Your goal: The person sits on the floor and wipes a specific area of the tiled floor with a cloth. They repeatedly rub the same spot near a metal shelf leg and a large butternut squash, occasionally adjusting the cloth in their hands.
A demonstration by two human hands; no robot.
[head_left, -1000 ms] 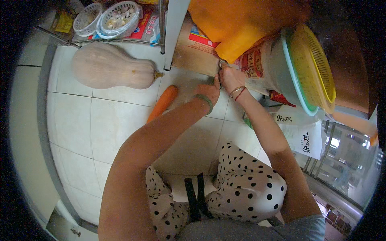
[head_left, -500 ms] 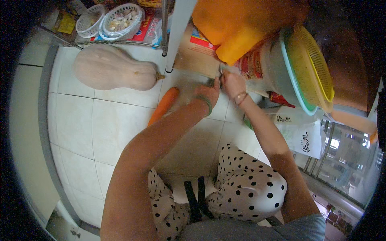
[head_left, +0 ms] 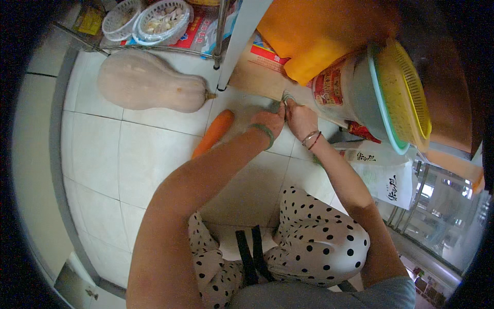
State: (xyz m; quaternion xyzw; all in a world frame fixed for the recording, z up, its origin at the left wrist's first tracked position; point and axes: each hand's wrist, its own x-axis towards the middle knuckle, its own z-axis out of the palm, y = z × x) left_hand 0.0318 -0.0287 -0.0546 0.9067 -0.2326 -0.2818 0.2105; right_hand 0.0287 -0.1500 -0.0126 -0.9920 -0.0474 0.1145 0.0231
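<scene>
A: What is at the hands?
B: A small greyish object point(head_left: 286, 96), too blurred to identify, at the fingertips near the far edge of the tiled floor point(head_left: 154, 159), just in front of some printed cardboard point(head_left: 257, 80). The right hand point(head_left: 302, 119) pinches it between thumb and fingers.

A: And the left hand point(head_left: 269, 120)?
B: It is curled close beside the right, a green bangle point(head_left: 268, 133) at the wrist; whether it grasps anything, one cannot tell.

A: What lies nearest on the floor?
B: A carrot point(head_left: 215, 133), its near end overlapped by the left forearm. Toward the floor's far left corner, a butternut squash point(head_left: 152, 82) rests on its side, stem pointing right.

A: And the surroundings?
B: Right of the cardboard stands a red-labelled container point(head_left: 329, 87), with a blue-rimmed basin point(head_left: 383, 110) and a yellow colander point(head_left: 411, 77) tilted beside it. Beyond the squash, a low rack bears a white basket point(head_left: 140, 32) of garlic cloves.
</scene>
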